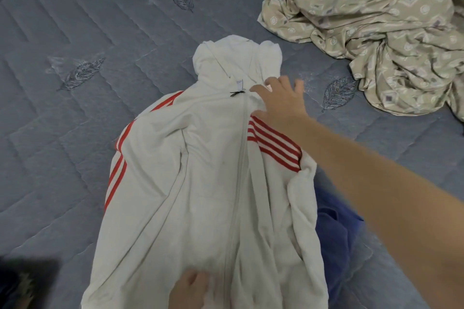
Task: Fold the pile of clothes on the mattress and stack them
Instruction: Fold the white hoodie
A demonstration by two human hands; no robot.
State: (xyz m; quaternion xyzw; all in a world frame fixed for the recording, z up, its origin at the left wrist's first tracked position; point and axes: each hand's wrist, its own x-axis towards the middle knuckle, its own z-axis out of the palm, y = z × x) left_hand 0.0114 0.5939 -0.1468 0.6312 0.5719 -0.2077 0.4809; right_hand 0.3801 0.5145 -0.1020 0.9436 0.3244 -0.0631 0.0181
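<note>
White hoodie laid out for folding

White fleecy zip hoodie (200,183) with red sleeve stripes lies face up mid-mattress (75,32), quilted grey. Right hand (278,103), fingers spread, presses its shoulder; left hand (190,291), fingers loosely flat, holds the hem. Smoothing step, seemingly; next, fold sleeves inward. Blue garment (334,233) lies underneath; a rumpled patterned sheet (376,32) fills the far right corner.

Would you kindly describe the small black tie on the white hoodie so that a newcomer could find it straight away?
Start at the grey quilted mattress and find the white hoodie with red stripes spread across it. Follow its zip up to the neck, just below the hood. There, under a small white label, sits the black tie, the only dark mark on the pale fabric, just left of the right hand.
</note>
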